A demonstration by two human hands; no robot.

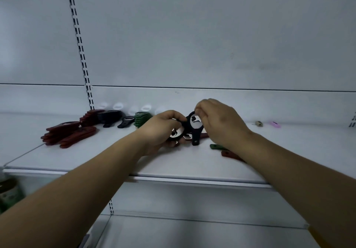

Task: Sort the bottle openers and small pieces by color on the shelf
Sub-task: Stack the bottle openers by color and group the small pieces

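Nearest, well below the black plastic bottle opener [193, 130] with its metal-lined ring: rounded front lip of the white metal shelf [192, 180]. Far down and left of that opener, on a lower level: blurred green-and-dark thing [9, 193], too unclear to name.

Next, just right of and below the opener: dark green opener handle [216, 147] lying flat on the shelf, partly hidden under the right wrist. On its near side, a dark red opener handle [230, 154], also flat.

At the opener itself: stands upright, ring up, handle end down at the shelf surface. Pinched at the top of the ring by the right hand [217, 122], fingers curled. Just left of it, the left hand [159, 130], fingers curled round a bunch of black openers [176, 133] with shiny metal heads; number impossible to tell.

Well left of the opener: loose pile of dark red openers [65, 134] lying flat.

Farther back, left of the opener, along the rear of the shelf: stack of dark red openers [89, 117], then black openers at the back [110, 115] and a single black opener [126, 121], then a stack of dark green openers [141, 118] nearest the left hand.

Well right of the opener, at the same depth: small beige piece [258, 123] and, just beyond it, small pink piece [275, 124], apart from each other.

Farthest, up and left of the opener: slotted metal upright [81, 45] on the white back panel.
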